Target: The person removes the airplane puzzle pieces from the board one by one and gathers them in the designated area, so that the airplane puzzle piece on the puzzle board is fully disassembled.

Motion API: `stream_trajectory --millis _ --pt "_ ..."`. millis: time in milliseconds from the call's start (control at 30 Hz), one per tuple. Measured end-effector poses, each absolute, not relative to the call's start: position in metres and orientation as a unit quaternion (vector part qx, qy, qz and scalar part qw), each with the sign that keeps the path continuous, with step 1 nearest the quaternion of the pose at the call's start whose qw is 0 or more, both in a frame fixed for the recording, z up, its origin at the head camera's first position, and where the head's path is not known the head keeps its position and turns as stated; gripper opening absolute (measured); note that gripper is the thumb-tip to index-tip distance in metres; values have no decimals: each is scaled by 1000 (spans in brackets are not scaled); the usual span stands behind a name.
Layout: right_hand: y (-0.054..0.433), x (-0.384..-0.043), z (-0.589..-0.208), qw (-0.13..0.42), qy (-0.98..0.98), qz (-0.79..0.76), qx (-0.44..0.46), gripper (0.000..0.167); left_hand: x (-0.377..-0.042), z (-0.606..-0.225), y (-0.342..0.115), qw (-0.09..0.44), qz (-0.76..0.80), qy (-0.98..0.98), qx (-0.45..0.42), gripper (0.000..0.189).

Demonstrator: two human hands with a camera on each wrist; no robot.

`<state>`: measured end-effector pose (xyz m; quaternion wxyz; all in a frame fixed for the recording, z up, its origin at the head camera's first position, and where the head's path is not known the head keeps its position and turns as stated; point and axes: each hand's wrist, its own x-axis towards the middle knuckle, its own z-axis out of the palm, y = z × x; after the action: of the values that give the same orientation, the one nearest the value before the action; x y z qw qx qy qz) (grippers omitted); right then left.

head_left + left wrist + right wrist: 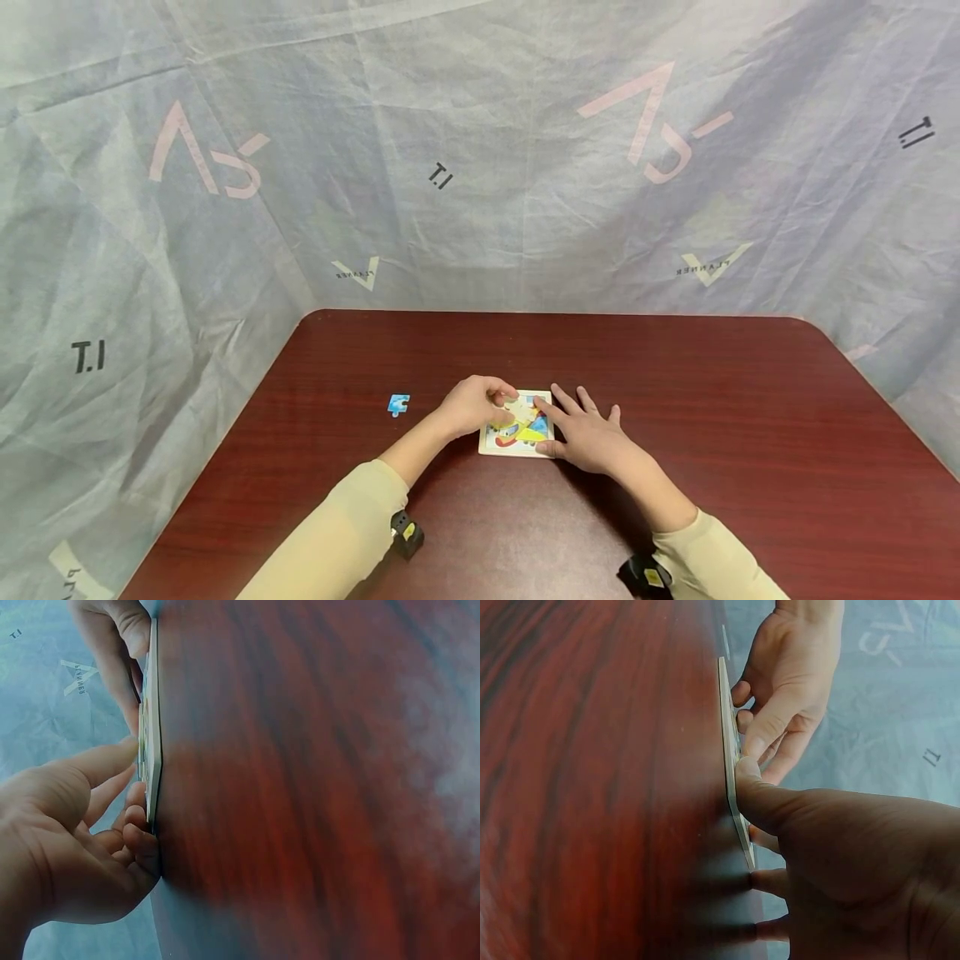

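Observation:
A small wooden jigsaw puzzle (507, 452) with a light frame and a bright yellow, blue and red picture lies on the table. My left hand (474, 406) bends over its left side, thumb and fingertips pinching a pale puzzle piece (518, 409) close over the picture; the fingers partly hide it. In the left wrist view the left thumb (112, 759) comes down to the puzzle's face. Spread across the right edge is my right hand (596, 439), its thumb and index finger resting on the puzzle, the other fingers straight on the tabletop beyond it.
A loose blue puzzle piece (398, 404) lies on the dark red wooden table (712, 400), left of the puzzle. Grey printed cloth (510, 225) hangs behind the table and along its sides. A black wrist camera (407, 535) sits below the left sleeve.

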<state>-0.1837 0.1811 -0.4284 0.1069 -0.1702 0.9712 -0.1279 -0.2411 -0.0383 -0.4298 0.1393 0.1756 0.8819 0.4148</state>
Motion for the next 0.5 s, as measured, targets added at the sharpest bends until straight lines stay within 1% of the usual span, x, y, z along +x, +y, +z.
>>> stream_trajectory --millis 267,500 --pt "183 -184 -430 101 971 -130 -173 72 -241 -428 -36 137 379 897 181 20" --pt "181 -183 -428 103 971 -129 -172 71 -239 -429 -36 120 364 906 177 13"
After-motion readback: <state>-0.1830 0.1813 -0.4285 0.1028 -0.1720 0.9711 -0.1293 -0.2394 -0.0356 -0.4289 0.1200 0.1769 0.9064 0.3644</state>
